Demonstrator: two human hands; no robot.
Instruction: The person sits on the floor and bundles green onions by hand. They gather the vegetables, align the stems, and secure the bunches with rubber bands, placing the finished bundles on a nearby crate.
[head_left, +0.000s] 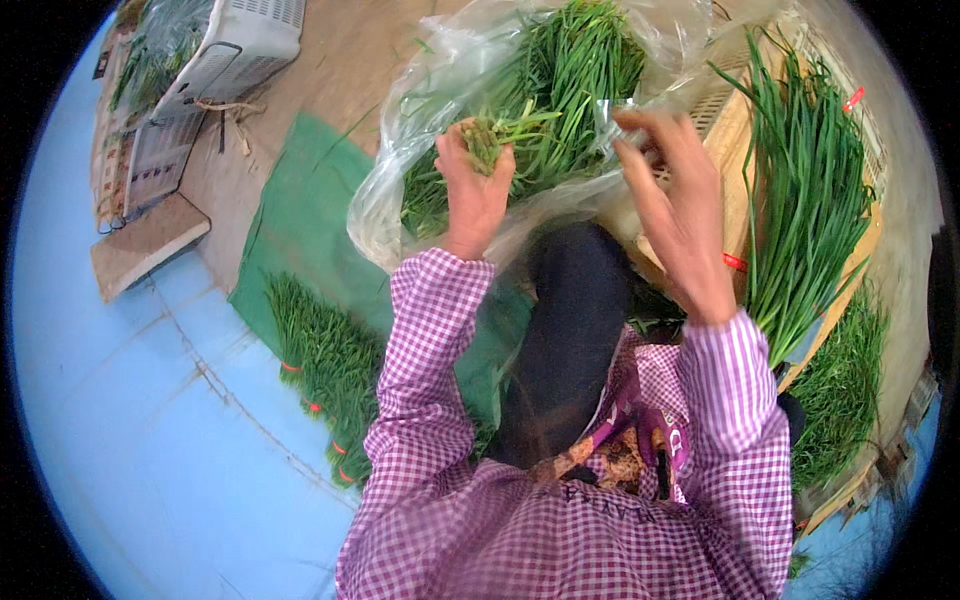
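Note:
My left hand (474, 184) grips a small bunch of green stalks (487, 142) by their pale ends, over a clear plastic bag (382, 180). Inside the bag lies a large heap of long green leaves, seemingly garlic chives (585, 60). To the right, my right hand (671, 202) is raised beside the bag's edge, its thumb and fingers apart; I see nothing held in it. Next to it, a loose pile of long green leaves (810, 187) rests on a wooden board (739, 142), with a red band (735, 262) near the board's edge.
Bundles of green leaves (322, 360) with red bands lie on a green sheet (300, 195) at lower left. White plastic crates (255, 45) stand at upper left, near a foam slab (150, 244). More loose greens (840, 390) lie at lower right. My dark-clothed knee (577, 300) is below the bag.

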